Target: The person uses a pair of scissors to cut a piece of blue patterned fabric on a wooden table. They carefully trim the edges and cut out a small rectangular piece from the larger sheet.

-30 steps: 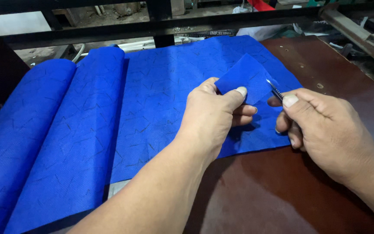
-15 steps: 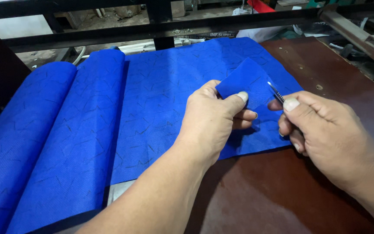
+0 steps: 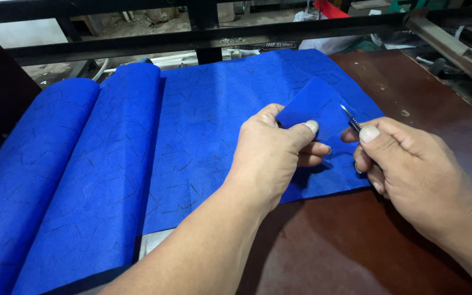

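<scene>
A large blue sheet of fabric (image 3: 203,114) with thin dark marks lies over the dark brown table (image 3: 356,251). My left hand (image 3: 274,150) pinches a small folded-up flap of blue fabric (image 3: 315,104) between thumb and fingers, lifting it off the sheet. My right hand (image 3: 411,175) grips a thin metal-tipped cutting tool (image 3: 350,119), its point touching the flap's right edge. The tool's handle is hidden in my fist.
Two thick rolls or folds of the same blue fabric (image 3: 72,180) lie at the left. A black metal frame (image 3: 208,33) runs across the back of the table. Clutter and wooden pieces (image 3: 454,43) sit beyond the far right corner.
Almost nothing has moved; both hands hold the same grip, with the flap and the tool shifted only slightly.
</scene>
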